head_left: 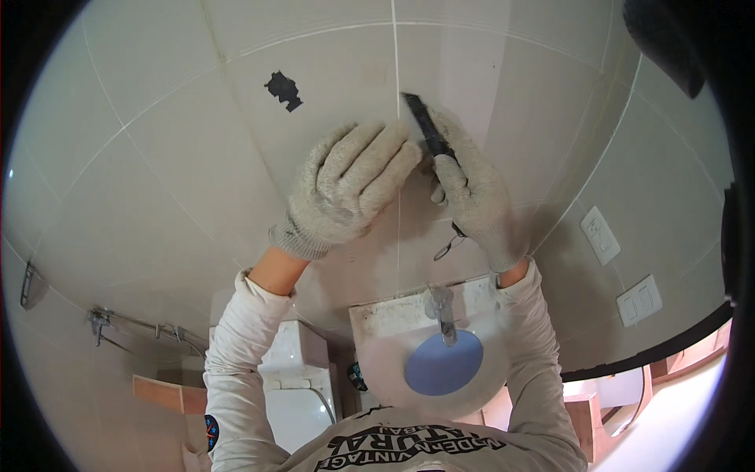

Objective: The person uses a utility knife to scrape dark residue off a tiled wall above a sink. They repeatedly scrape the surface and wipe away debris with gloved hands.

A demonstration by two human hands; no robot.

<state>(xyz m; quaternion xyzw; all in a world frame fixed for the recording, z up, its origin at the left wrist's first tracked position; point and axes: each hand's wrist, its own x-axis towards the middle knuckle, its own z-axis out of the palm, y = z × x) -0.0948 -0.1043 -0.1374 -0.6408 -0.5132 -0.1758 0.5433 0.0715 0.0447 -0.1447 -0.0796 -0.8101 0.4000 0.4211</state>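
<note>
Both of my hands wear pale, dusty knitted gloves and are raised in front of a tiled wall (pixel 338 86). In my right hand (pixel 474 197) is a black utility knife (pixel 429 130), its tip pointing up and left beside a white vertical grout line (pixel 396 59). The fingers are wrapped round the knife's lower part. My left hand (pixel 350 177) lies at the wall with its back to me and its fingers stretched out, the fingertips close to the right hand. Its palm is hidden. Up and left of it, a ragged black patch (pixel 284 91) marks the wall.
Below my arms stand a white washbasin (pixel 377 338) with a metal tap (pixel 446 315) and a white toilet (pixel 295 354) to its left. A small ring fitting (pixel 445 250) shows under my right hand. Wall switches (pixel 640 300) and a socket plate (pixel 601 235) sit at right, shower fittings (pixel 145 325) at left.
</note>
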